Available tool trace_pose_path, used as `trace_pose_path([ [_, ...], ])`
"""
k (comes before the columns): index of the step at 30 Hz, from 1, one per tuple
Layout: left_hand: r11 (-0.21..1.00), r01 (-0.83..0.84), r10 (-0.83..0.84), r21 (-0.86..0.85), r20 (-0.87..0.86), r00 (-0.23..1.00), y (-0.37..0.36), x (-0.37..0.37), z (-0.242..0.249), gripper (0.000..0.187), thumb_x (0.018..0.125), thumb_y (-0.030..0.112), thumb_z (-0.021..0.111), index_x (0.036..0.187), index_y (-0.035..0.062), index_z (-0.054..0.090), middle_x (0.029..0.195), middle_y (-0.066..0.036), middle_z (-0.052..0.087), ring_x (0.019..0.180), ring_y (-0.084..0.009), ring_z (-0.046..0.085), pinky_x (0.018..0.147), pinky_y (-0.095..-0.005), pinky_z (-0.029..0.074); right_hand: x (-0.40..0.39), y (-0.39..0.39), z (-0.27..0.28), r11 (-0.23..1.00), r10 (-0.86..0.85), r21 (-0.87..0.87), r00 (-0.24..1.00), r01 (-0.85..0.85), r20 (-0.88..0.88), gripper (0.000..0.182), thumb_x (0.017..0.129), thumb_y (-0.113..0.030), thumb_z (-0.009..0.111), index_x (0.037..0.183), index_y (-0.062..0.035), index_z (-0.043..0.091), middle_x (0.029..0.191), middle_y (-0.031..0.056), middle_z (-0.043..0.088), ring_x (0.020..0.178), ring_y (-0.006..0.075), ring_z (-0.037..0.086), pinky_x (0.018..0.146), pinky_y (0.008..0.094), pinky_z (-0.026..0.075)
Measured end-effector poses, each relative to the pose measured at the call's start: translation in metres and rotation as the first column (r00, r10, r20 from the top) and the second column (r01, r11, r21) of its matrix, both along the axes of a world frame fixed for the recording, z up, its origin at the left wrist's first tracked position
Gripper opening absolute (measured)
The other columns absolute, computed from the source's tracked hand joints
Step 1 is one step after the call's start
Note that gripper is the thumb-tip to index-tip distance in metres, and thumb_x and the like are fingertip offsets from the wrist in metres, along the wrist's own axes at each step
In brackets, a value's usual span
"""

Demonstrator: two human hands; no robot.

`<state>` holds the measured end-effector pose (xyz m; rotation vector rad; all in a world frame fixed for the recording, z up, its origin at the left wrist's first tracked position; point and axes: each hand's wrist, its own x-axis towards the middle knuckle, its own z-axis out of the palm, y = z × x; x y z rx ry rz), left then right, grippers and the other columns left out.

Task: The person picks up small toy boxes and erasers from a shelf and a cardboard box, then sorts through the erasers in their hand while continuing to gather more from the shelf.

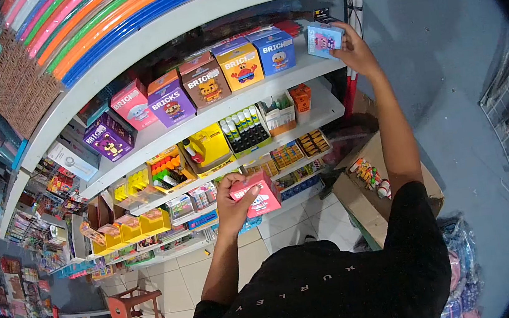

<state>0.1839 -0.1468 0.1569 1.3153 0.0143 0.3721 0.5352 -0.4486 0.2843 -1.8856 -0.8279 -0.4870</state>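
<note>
My left hand [233, 206] grips a pinkish-red BRICKS box [266, 196] in front of the lower shelves, with the thumb lying across its front. At the right end of the upper shelf, my right hand [358, 52] has its fingers round the side of a light blue box [324, 40] with a pink figure on it. Left of that box stands a row of BRICKS boxes: a blue box [275, 51], a yellow box [239, 65], a brown box [204, 83], a purple box [169, 101], a pink box [133, 106] and a dark purple box [107, 137].
Glue sticks in a black-and-green tray [245, 136] and a yellow carton [208, 148] fill the shelf below. An open cardboard box [350, 201] stands on the floor at right. A red stool [136, 305] is at lower left. Colourful rolled sheets [119, 17] lie on the top shelf.
</note>
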Motion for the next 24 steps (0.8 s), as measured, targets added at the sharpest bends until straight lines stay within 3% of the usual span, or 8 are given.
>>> trace_pose_path([
  [4,1.000,0.011,-0.011,0.001,0.015,1.000,0.000,0.000,0.000,0.028,0.083,0.004,0.073,0.102,0.0049,0.052,0.101,-0.003,0.060,0.090,-0.0082,0.058,0.078,-0.0235,0.049,-0.017,-0.002,0.018,0.980,-0.172,-0.085,0.982,0.179,0.077,0.056,0.074,-0.006,0.074,0.124,-0.0082,0.049,0.098,0.0080,0.062,0.082,0.0155,0.060,0.073,0.0300,0.050],
  [7,1.000,0.009,-0.009,-0.002,0.012,1.000,0.000,-0.001,0.000,0.028,0.083,0.004,0.073,0.102,0.0051,0.052,0.100,-0.003,0.060,0.090,-0.0081,0.058,0.077,-0.0235,0.050,-0.013,0.004,0.018,0.982,-0.071,0.171,0.996,0.078,-0.048,0.051,0.075,-0.008,0.075,0.119,-0.0070,0.048,0.096,0.0086,0.064,0.081,0.0153,0.060,0.075,0.0310,0.049],
  [10,1.000,-0.001,0.001,0.001,0.001,1.000,0.001,-0.004,-0.004,0.028,0.083,0.004,0.073,0.102,0.0054,0.052,0.100,-0.004,0.061,0.089,-0.0080,0.058,0.076,-0.0233,0.050,-0.002,0.014,0.004,0.990,-0.117,0.082,0.992,0.113,0.055,0.059,0.076,-0.007,0.074,0.127,-0.0084,0.045,0.095,0.0113,0.064,0.082,0.0147,0.061,0.077,0.0305,0.049],
  [12,1.000,-0.009,0.009,-0.004,0.004,1.000,0.002,-0.006,-0.004,0.028,0.083,0.005,0.073,0.102,0.0055,0.052,0.100,-0.004,0.061,0.088,-0.0080,0.059,0.075,-0.0233,0.050,-0.014,0.016,0.007,0.998,-0.055,-0.023,0.992,0.052,-0.116,0.066,0.077,-0.006,0.074,0.133,-0.0099,0.041,0.098,0.0125,0.064,0.086,0.0156,0.062,0.079,0.0306,0.049],
  [14,1.000,-0.021,0.021,-0.018,0.022,1.000,0.001,-0.007,-0.002,0.029,0.083,0.006,0.074,0.102,0.0054,0.052,0.100,-0.005,0.062,0.087,-0.0080,0.059,0.074,-0.0232,0.051,-0.015,0.022,0.003,0.993,0.113,0.048,0.991,-0.110,-0.077,0.078,0.077,-0.005,0.075,0.143,-0.0125,0.035,0.106,0.0131,0.063,0.092,0.0189,0.062,0.082,0.0321,0.049],
  [17,1.000,-0.024,0.024,0.015,0.010,1.000,0.004,-0.009,-0.006,0.029,0.083,0.005,0.073,0.102,0.0056,0.052,0.101,-0.006,0.063,0.088,-0.0085,0.060,0.075,-0.0237,0.051,-0.014,0.031,0.008,0.993,0.117,0.020,0.991,-0.116,-0.057,0.077,0.076,-0.004,0.075,0.142,-0.0116,0.037,0.111,0.0153,0.061,0.099,0.0216,0.061,0.086,0.0337,0.049],
  [20,1.000,-0.019,0.019,0.008,-0.001,1.000,0.003,-0.009,-0.003,0.029,0.083,0.004,0.073,0.102,0.0058,0.052,0.100,-0.006,0.063,0.089,-0.0090,0.060,0.076,-0.0247,0.052,0.004,0.037,0.008,0.994,0.037,-0.101,0.999,-0.033,0.036,0.067,0.079,-0.003,0.070,0.140,-0.0101,0.041,0.117,0.0185,0.060,0.107,0.0266,0.060,0.092,0.0372,0.047],
  [24,1.000,-0.017,0.017,-0.005,-0.009,1.000,0.002,-0.008,-0.004,0.029,0.083,0.003,0.074,0.103,0.0057,0.052,0.103,-0.007,0.064,0.090,-0.0096,0.060,0.077,-0.0252,0.052,0.015,0.050,0.017,0.975,-0.026,-0.222,1.000,0.028,0.013,0.059,0.082,0.002,0.058,0.138,-0.0112,0.043,0.127,0.0191,0.055,0.115,0.0282,0.055,0.099,0.0379,0.042],
])
